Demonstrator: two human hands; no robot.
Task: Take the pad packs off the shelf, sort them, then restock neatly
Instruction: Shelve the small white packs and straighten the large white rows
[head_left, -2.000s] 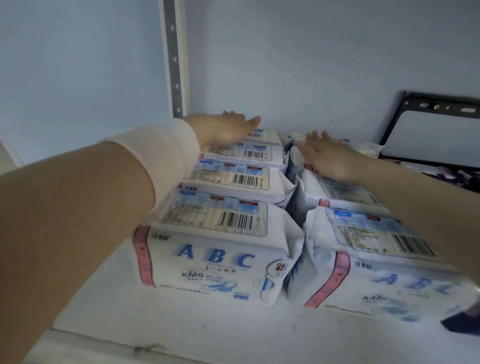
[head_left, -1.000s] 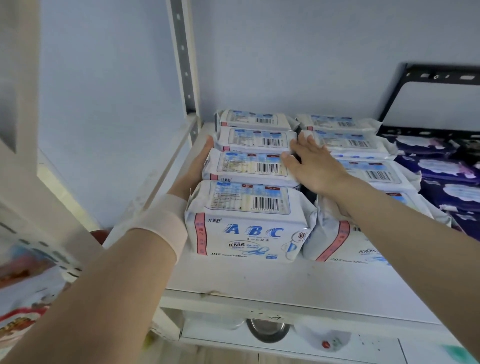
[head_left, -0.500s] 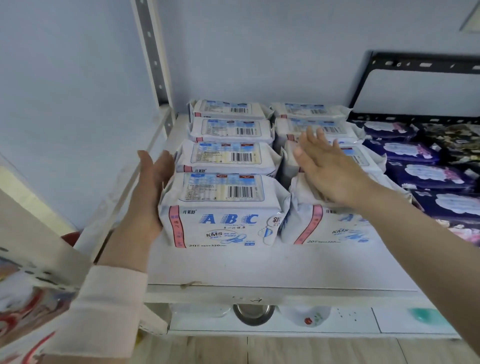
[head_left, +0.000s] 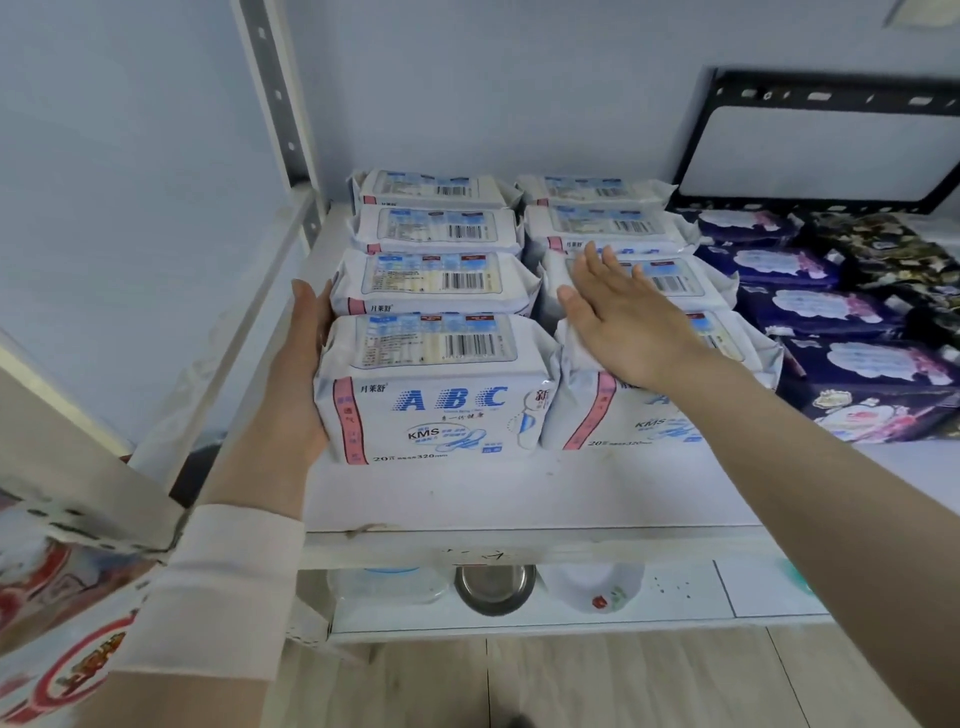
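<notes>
Where the white pad packs (head_left: 441, 231) stop short of the front lip of the shelf (head_left: 519, 493), a bare strip of white board lies open across the whole width. The packs stand in two rows of four running from front to back, barcode labels facing up, with the two rows pressed side by side. On the left, a narrow gap separates the near row from a slanted side rail (head_left: 249, 312) and a perforated metal post (head_left: 275, 93). On the right, the white rows sit just beside a block of dark purple packs (head_left: 841, 358), and a black bracket (head_left: 831, 98) is fixed to the wall behind those. The left hand (head_left: 298, 374) fills the left gap: it stands on edge, palm flat against the end of the front-left pack (head_left: 436, 410), fingers straight and reaching back to the second pack, gripping nothing. A pale wristband (head_left: 223, 587) wraps that forearm. The right hand (head_left: 618, 317) comes in from the lower right, palm down on top of the front-right pack (head_left: 639, 426), fingers straight and slightly spread over the pack behind it, also gripping nothing. Under the shelf's front edge, a metal bowl (head_left: 496, 590) sits on a lower level.
</notes>
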